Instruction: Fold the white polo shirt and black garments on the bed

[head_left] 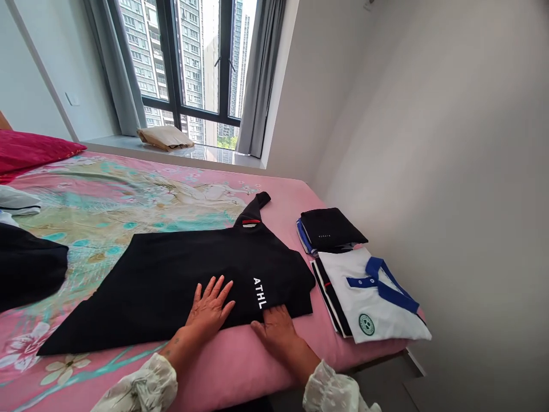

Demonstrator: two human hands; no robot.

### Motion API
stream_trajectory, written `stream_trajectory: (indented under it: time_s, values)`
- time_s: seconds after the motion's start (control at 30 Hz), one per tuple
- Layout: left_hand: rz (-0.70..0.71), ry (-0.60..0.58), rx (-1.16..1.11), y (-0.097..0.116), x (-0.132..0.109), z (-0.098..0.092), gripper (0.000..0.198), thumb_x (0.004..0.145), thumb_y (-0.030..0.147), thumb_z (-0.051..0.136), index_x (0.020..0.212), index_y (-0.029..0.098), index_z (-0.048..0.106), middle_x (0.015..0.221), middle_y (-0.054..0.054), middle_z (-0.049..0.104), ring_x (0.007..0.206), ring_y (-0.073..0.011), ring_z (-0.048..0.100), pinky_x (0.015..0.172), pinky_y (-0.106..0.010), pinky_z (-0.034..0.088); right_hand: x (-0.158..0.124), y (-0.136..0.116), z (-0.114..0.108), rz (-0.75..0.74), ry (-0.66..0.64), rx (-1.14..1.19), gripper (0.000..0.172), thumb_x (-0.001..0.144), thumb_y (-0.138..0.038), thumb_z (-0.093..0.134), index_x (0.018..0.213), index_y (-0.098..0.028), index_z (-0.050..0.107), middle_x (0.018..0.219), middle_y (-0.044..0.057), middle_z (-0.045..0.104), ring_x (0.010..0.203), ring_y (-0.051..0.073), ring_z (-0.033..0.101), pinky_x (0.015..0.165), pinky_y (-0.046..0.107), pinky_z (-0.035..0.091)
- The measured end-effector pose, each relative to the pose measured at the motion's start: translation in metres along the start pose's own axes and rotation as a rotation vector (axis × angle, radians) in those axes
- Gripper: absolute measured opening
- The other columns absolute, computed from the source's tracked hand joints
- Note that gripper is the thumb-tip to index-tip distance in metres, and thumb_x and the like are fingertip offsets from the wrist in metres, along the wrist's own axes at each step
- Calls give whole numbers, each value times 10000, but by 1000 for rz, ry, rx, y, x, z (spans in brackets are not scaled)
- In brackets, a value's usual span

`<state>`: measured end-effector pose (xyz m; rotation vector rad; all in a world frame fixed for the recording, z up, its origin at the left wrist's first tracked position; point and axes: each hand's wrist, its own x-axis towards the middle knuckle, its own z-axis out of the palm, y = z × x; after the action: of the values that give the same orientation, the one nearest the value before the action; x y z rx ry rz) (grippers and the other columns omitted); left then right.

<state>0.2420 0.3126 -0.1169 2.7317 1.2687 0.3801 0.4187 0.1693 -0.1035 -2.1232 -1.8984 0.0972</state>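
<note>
A black shirt (180, 269) with white "ATHL" lettering lies flat on the bed, folded lengthwise so the lettering runs out at the near edge. Its collar, with a red strip and a pale label, points to the far side. My left hand (211, 304) rests palm down on the shirt's middle, fingers spread. At the near edge, just below the lettering, my right hand (277, 325) touches the fabric with its thumb held apart. Whether its fingertips lie on the cloth or slip under the fold, I cannot tell.
To the right, a folded white polo shirt (343, 286) with a blue collar tops one clothing stack; behind it, a folded black garment (332, 226) tops another. More dark clothing (30, 266) lies left. The pink floral bed (244, 360) meets a windowsill holding a beige bundle (165, 137).
</note>
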Motion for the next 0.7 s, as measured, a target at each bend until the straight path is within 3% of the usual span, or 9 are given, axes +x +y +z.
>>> stream_trajectory:
  time_s: [0.13, 0.27, 0.37, 0.53, 0.7]
  values:
    - [7, -16, 17, -1, -3, 1, 554, 880, 497, 385, 1400, 305, 388, 1511, -47, 317, 1409, -278, 214, 1124, -543, 47, -28, 27, -3, 32, 68, -42, 568, 890, -455, 466, 1346, -116, 457, 1379, 142, 471, 1298, 296, 375, 1120, 516, 186]
    - [-22, -33, 12, 3, -1, -7, 570, 863, 479, 426, 1398, 284, 396, 1509, -67, 321, 1404, -289, 225, 1120, -563, 62, -40, 51, -7, 82, 282, -11, 349, 906, -248, 412, 1200, -142, 568, 1252, 127, 557, 1207, 244, 458, 1061, 461, 319]
    - [-16, -18, -30, 10, 6, -16, 571, 855, 392, 446, 1407, 262, 379, 1521, -73, 294, 1412, -286, 201, 1113, -583, 101, -28, 66, -19, 77, 416, -1, 359, 854, -142, 424, 1186, -143, 560, 1236, 124, 545, 1202, 242, 442, 1046, 450, 341]
    - [132, -37, -154, 24, 35, -34, 544, 891, 178, 271, 1409, 327, 346, 1521, 22, 299, 1422, -185, 181, 1128, -517, 167, 7, 78, -37, -4, 336, 11, 571, 721, 11, 402, 1236, -190, 548, 1325, 77, 498, 1293, 246, 345, 1074, 448, 318]
    - [54, -190, -157, 29, 77, -41, 556, 857, 159, 315, 1390, 297, 392, 1484, -12, 379, 1407, -210, 231, 1117, -509, 193, 21, 82, -25, -20, 309, 107, 543, 676, 38, 404, 1116, -187, 628, 1209, 84, 579, 1208, 229, 438, 1036, 412, 369]
